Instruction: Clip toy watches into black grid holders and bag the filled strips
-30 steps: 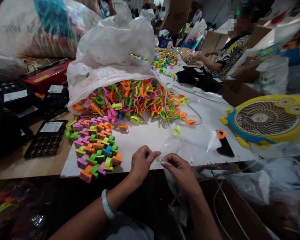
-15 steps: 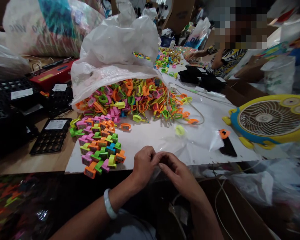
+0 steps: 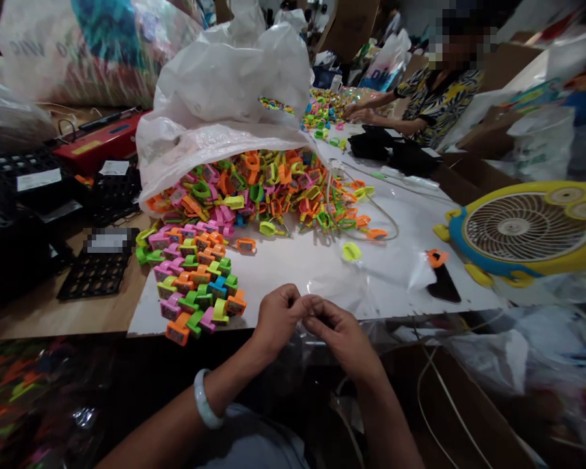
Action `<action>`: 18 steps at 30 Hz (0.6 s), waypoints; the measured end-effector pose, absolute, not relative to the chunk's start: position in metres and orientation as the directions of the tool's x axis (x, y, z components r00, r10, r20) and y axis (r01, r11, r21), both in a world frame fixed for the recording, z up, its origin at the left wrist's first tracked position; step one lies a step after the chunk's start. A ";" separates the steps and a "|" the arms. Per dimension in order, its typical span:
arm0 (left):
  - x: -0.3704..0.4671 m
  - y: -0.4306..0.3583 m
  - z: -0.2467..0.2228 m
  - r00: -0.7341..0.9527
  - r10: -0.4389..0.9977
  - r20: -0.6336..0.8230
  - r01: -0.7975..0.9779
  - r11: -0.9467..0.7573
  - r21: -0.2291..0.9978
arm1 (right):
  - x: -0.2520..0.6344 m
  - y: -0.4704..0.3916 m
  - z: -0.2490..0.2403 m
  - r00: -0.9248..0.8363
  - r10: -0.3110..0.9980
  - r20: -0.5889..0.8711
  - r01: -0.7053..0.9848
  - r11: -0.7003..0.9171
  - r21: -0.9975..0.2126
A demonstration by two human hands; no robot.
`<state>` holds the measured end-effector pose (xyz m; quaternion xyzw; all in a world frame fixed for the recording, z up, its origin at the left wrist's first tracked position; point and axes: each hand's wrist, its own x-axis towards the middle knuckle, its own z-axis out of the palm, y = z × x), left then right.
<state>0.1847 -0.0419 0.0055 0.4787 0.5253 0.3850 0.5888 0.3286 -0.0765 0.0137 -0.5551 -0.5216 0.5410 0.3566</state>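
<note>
Left hand (image 3: 276, 320) and right hand (image 3: 340, 333) — apart a second ago — now meet, pinched, contents unclear, by white tabletop (image 3: 273, 268), co-worker (image 3: 446, 107) beyond.

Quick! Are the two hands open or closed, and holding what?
Left hand: partly curled; can't tell if it grips anything.
Right hand: pinched closed, seemingly on clear plastic.
</note>
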 end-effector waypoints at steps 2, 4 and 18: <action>0.179 -0.042 0.006 0.166 0.958 -0.234 0.120 0.216 0.969 | 0.333 -0.074 0.014 -0.082 0.971 -0.223 0.218 -0.201 -0.955; 0.172 -0.044 0.011 0.220 0.953 -0.206 0.272 0.143 0.952 | 0.338 -0.071 0.016 -0.018 0.981 -0.196 0.258 -0.185 -0.948; 0.149 -0.029 0.070 0.484 0.873 0.050 0.605 -0.376 0.702 | 0.328 -0.061 0.038 -0.038 0.994 -0.099 0.493 -0.067 -0.867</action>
